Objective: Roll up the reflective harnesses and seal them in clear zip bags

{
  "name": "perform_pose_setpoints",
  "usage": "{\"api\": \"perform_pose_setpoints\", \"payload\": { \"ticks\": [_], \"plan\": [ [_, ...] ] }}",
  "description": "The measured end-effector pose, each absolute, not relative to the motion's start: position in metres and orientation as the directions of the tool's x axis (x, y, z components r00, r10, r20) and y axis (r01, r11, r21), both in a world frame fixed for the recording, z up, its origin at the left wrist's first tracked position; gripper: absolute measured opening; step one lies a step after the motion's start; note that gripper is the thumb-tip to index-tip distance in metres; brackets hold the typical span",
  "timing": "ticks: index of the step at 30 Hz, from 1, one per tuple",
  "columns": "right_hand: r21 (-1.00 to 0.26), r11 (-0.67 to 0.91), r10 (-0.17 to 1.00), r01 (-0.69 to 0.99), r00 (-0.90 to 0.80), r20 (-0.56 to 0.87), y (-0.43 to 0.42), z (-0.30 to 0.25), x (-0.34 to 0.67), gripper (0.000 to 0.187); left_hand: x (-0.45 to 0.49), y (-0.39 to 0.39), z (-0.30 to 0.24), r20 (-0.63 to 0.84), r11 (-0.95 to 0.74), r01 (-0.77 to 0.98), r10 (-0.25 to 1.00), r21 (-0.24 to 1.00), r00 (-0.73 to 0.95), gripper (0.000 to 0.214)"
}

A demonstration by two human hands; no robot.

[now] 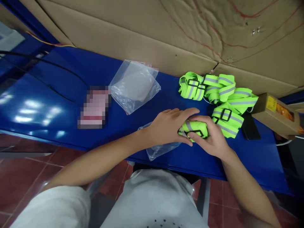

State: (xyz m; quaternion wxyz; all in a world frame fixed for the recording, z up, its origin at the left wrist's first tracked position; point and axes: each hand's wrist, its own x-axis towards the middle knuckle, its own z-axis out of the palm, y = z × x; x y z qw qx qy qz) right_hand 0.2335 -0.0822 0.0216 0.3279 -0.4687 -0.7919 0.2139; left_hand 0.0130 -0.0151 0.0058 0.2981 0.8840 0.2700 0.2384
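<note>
A rolled neon-green reflective strap (196,128) with a silver stripe and a black buckle is between my two hands, just above the table. My right hand (215,136) grips it from the right, thumb across the front near the buckle. From the left, my left hand (167,126) cups the roll's other end, its index finger above and thumb below; its other fingers are partly hidden. Beneath my left hand and wrist lies a clear plastic bag (158,150), partly covered by them. More green reflective straps (219,87) lie bundled beyond my right hand.
The blue table (59,79) has clear zip bags (135,84) stacked near the cardboard wall (133,34). A blurred-out pink object (94,107) is at left, with black cables (59,63) behind it. At right are a dark phone-like slab (251,128) and a cardboard box (275,114).
</note>
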Motion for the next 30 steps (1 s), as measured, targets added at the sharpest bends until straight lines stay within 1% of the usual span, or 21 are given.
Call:
{"api": "perform_pose_setpoints", "payload": {
  "ticks": [2,4,6,8,10,11,12,16,20,23,25,27,30],
  "plan": [
    [-0.633,0.545,0.837,0.55,-0.409,0.365,-0.083,0.023,0.232,0.042,0.007,-0.007,0.008,0.175,-0.525,0.175,0.55,0.833,0.817,0.121],
    [-0.594,0.625,0.777,0.507,-0.479,0.409,-0.085,0.023,0.231,0.044,0.001,0.003,0.01,0.109,-0.364,0.077,0.463,0.928,0.879,0.125],
    [-0.509,0.693,0.72,0.51,-0.521,0.458,-0.088,0.022,0.23,0.047,-0.003,0.01,0.014,0.065,-0.307,0.072,0.415,0.949,0.907,0.114],
    [-0.414,0.727,0.686,0.548,-0.539,0.489,-0.091,0.02,0.229,0.051,-0.004,0.01,0.018,0.039,-0.343,0.101,0.378,0.934,0.925,0.093],
    [-0.374,0.717,0.692,0.588,-0.534,0.486,-0.093,0.018,0.228,0.054,0.0,0.005,0.021,0.026,-0.418,0.132,0.352,0.899,0.935,0.074],
    [-0.371,0.704,0.704,0.605,-0.528,0.475,-0.093,0.018,0.227,0.054,0.003,0.002,0.022,0.032,-0.455,0.148,0.364,0.878,0.931,0.07],
    [-0.374,0.691,0.717,0.618,-0.519,0.466,-0.093,0.017,0.227,0.053,0.005,-0.001,0.022,0.043,-0.486,0.166,0.39,0.858,0.92,0.07],
    [-0.391,0.673,0.729,0.628,-0.475,0.492,-0.087,0.018,0.228,0.042,0.012,-0.008,0.02,0.072,-0.533,0.235,0.492,0.813,0.868,0.09],
    [-0.466,0.631,0.767,0.621,-0.412,0.491,-0.085,0.018,0.223,0.031,0.012,-0.01,0.016,0.095,-0.561,0.256,0.52,0.787,0.849,0.1],
    [-0.519,0.588,0.799,0.62,-0.347,0.492,-0.088,0.017,0.214,0.023,0.012,-0.011,0.015,0.101,-0.531,0.258,0.555,0.807,0.826,0.11],
    [-0.535,0.554,0.818,0.638,-0.295,0.494,-0.091,0.016,0.208,0.025,0.013,-0.012,0.015,0.09,-0.485,0.242,0.565,0.84,0.82,0.111],
    [-0.513,0.529,0.822,0.676,-0.257,0.508,-0.094,0.016,0.205,0.026,0.014,-0.014,0.015,0.088,-0.454,0.22,0.564,0.863,0.821,0.109],
    [-0.403,0.504,0.802,0.763,-0.241,0.546,-0.097,0.016,0.205,0.022,0.017,-0.018,0.016,0.1,-0.448,0.227,0.597,0.865,0.796,0.104]
  ]
}}
